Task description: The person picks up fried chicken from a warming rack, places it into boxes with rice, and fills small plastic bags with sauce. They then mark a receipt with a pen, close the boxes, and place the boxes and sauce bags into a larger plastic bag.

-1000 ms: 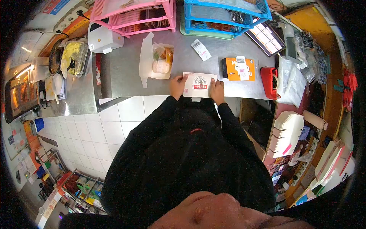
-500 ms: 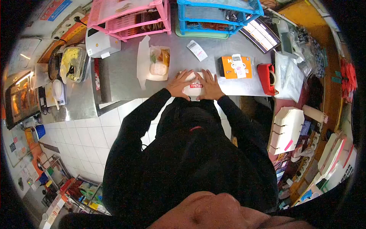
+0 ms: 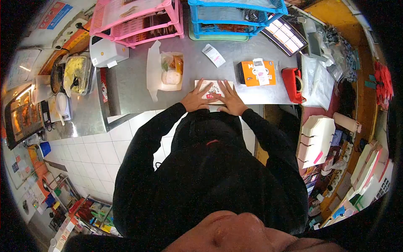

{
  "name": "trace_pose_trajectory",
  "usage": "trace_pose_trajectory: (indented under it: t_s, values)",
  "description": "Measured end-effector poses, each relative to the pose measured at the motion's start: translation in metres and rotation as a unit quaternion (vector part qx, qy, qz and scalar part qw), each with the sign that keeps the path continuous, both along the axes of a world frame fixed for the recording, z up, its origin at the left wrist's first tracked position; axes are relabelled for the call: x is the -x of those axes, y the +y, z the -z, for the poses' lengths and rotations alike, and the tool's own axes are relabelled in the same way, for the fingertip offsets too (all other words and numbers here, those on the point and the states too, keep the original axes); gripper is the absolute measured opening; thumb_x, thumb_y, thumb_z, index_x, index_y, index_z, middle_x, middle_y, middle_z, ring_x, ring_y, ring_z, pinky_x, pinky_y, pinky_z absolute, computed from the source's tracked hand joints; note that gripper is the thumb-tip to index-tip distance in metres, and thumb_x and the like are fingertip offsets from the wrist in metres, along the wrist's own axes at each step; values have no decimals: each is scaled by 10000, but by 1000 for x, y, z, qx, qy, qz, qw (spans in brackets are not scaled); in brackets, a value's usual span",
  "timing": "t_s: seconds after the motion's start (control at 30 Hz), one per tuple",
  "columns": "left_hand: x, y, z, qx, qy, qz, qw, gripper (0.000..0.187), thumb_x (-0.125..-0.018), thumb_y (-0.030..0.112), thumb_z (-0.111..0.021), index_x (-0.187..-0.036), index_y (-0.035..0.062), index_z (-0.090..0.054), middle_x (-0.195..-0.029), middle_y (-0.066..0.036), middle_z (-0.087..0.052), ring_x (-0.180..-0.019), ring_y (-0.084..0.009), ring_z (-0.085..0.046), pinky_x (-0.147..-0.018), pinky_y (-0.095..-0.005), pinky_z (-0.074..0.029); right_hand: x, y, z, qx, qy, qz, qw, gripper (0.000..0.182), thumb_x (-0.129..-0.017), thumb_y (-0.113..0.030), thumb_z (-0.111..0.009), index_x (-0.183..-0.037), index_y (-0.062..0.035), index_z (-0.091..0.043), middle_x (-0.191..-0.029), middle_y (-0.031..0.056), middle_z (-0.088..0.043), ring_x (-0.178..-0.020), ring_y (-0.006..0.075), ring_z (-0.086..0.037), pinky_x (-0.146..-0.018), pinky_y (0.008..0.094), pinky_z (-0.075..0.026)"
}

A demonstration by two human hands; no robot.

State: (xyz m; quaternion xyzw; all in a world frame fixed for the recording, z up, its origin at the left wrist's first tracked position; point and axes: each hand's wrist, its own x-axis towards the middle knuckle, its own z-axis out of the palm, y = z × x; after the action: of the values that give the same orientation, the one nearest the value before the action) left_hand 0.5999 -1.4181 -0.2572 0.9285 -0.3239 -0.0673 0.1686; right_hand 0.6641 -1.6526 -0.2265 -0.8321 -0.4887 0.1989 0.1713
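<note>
A closed white food box (image 3: 214, 87) with a red printed logo lies at the counter's front edge, close to my body. My left hand (image 3: 197, 98) rests on its left side, fingers spread over the lid. From the right, my right hand (image 3: 231, 100) presses on the lid, its fingers also spread. Left of the hands stands an open food box (image 3: 153, 77) holding rice (image 3: 171, 77) and other food. An orange box (image 3: 263, 74) with a label stuck on it sits to the right. Behind my hands lies a printed paper slip (image 3: 213, 55).
Pink (image 3: 179, 21) and blue (image 3: 231, 22) rack shelves stand along the back of the metal counter (image 3: 130, 80). A red tape dispenser (image 3: 290, 86) is at the right, below a tablet (image 3: 285, 35). Stacked white boxes (image 3: 315, 140) lie beside me, and a tray of yellow food (image 3: 77, 73) is far left.
My hands have shifted slightly down and outward on the box, showing more of its printed lid. The view has tilted a little; the other things lie as before.
</note>
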Motion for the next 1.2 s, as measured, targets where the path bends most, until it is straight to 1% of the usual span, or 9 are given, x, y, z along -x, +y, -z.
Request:
trace_pose_trajectory:
  t_s: [0.23,0.33,0.47,0.6,0.73,0.8,0.87,0.97,1.2]
  values:
    - [-3,-19,-15,-55,-2,-113,992,832,-618,430,-718,-1368,354,-367,-1432,-213,-247,-1299,-420,-241,-1027,-520,-195,-1,-5,37,-77,-24,44,996,892,-686,-183,-725,-1408,-35,-223,-1476,183,-190,-1381,320,-169,-1098,482,-218]
    - [-13,-34,-15,-62,75,-146,985,913,-572,419,-735,-1390,344,-337,-1378,-225,-290,-1232,-428,-321,-1019,-587,-193,-11,-12,30,-114,-3,53,992,887,-679,-161,-723,-1402,-22,-228,-1467,193,-208,-1374,325,-187,-1106,417,-238]
    - [-24,-66,-19,-15,94,-280,955,1154,-452,403,-790,-1426,120,-239,-1277,-231,-350,-1167,-418,-341,-1007,-510,-223,-13,-36,18,-114,138,158,971,849,-721,-69,-645,-1421,-36,-164,-1390,232,-341,-1247,344,-407,-1017,388,-375]
    - [-26,-95,-12,-21,62,-326,943,1218,-458,384,-805,-1433,80,-140,-1223,-229,-355,-1155,-409,-345,-979,-527,-236,-23,-104,-10,-99,229,345,905,433,-778,-86,-611,-1208,-77,-557,-1038,153,-646,-917,291,-634,-806,358,-500]
    - [-30,-108,-17,-33,136,-371,918,1175,-495,397,-802,-1426,92,-154,-1216,-231,-360,-1143,-408,-352,-966,-540,-242,-91,-238,-37,-259,-40,557,788,162,-780,-108,-617,-893,0,-662,-836,145,-666,-744,239,-643,-669,338,-487]
    - [-33,-114,-19,-35,140,-394,908,1176,-501,409,-803,-1427,103,-147,-1212,-229,-365,-1149,-411,-349,-965,-546,-246,-131,-316,-16,-141,-136,620,760,170,-781,-108,-579,-883,-4,-667,-802,191,-651,-753,301,-649,-699,387,-495]
    - [-34,-114,-15,-39,148,-414,897,1176,-506,420,-805,-1428,115,-140,-1208,-228,-370,-1154,-414,-346,-964,-553,-249,-151,-368,3,-147,221,669,695,261,-820,-192,-598,-982,13,-616,-741,147,-645,-572,251,-643,-493,342,-522]
    - [-35,-112,-1,39,215,-447,868,1203,-503,455,-810,-1431,143,-112,-1225,-237,-381,-1196,-426,-334,-973,-582,-253,-154,-358,-19,-221,441,610,621,262,-847,-180,-610,-1020,8,-550,-675,101,-613,-516,188,-612,-434,271,-491]
    - [-27,-118,-18,27,225,-488,843,1173,-526,456,-799,-1433,136,-127,-1234,-240,-400,-1177,-415,-373,-985,-565,-252,-115,-388,-43,-37,155,604,781,285,-713,-243,-787,-754,-14,-621,-520,61,-570,-431,88,-510,-402,236,-378]
